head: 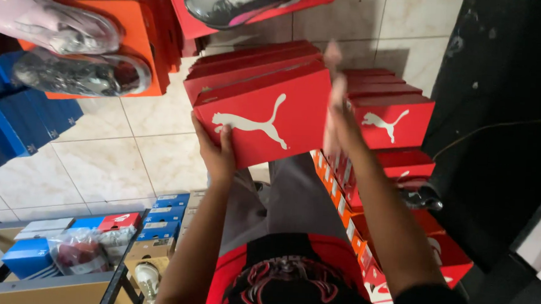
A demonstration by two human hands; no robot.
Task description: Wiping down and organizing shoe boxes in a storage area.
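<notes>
I'm looking down on a pale tiled floor (128,163) crowded with shoe boxes: blue boxes (13,114) at the left edge, an orange box (143,40) bearing two sneakers (66,49) in the upper left, and a tall stack of red boxes (394,152) right of centre. In the middle of the frame I hold a red shoe box (266,118) tilted, with more red boxes stacked just behind it. My left hand (216,148) has its fingers closed on the box's lower left corner, while my right hand (336,106), blurred, lies flat against its right end, fingers stretched out.
</notes>
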